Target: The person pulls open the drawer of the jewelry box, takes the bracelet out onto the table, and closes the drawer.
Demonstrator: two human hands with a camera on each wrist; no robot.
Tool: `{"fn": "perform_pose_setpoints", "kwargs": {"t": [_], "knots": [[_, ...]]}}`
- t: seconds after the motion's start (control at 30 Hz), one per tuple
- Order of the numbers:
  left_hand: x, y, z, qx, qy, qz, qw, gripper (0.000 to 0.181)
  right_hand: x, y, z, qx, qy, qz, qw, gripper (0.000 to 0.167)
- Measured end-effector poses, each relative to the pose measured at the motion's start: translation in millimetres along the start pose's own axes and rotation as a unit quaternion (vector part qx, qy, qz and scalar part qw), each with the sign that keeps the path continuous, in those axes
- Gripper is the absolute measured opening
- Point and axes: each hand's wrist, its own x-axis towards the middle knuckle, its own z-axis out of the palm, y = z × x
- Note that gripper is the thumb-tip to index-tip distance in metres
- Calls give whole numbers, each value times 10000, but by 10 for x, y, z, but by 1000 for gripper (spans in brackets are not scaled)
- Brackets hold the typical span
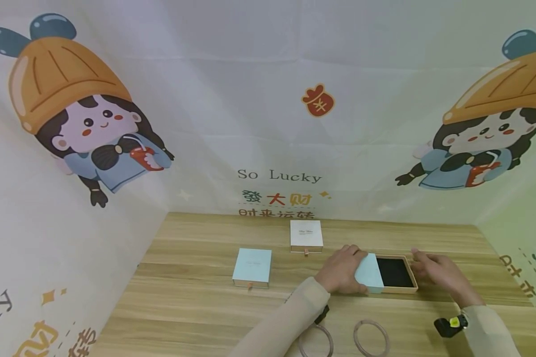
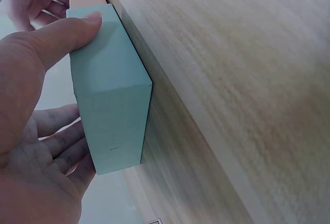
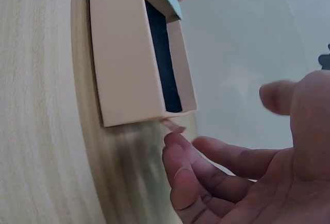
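Note:
A mint-green drawer gift box (image 1: 369, 273) lies on the table at right with its drawer pulled partway out. The drawer (image 3: 121, 54) is peach-coloured outside, with a black lining (image 1: 395, 272). My left hand (image 1: 342, 270) grips the box's sleeve (image 2: 111, 59), thumb on one side and fingers on the opposite one. Just past the drawer's outer end is my right hand (image 1: 442, 275), its thumb spread away from loosely bent fingers. A short ribbon pull (image 3: 174, 126) sticks out close to those fingertips; whether they touch it I cannot tell.
Another mint box (image 1: 252, 267) and a white box (image 1: 306, 236), both closed, stand further left and back. Two bangles, one (image 1: 316, 341) partly behind the left sleeve and one (image 1: 371, 338) to its right, lie near the front. A printed cloth backdrop (image 1: 232, 99) borders the wooden table (image 1: 183, 297).

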Motion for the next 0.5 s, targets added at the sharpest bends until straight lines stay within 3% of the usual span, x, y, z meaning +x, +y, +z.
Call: {"fn": "perform_pose_setpoints", "kwargs": {"t": [0.23,0.5], "knots": [[-9,-1,-7,-33,-3,-9,10000,89,60,132,38,391,-106,255,9989,67],[-6,-3,-7,-2,-17,-14,10000,89,110,253,94,163,-47,91,9998,40]]}}
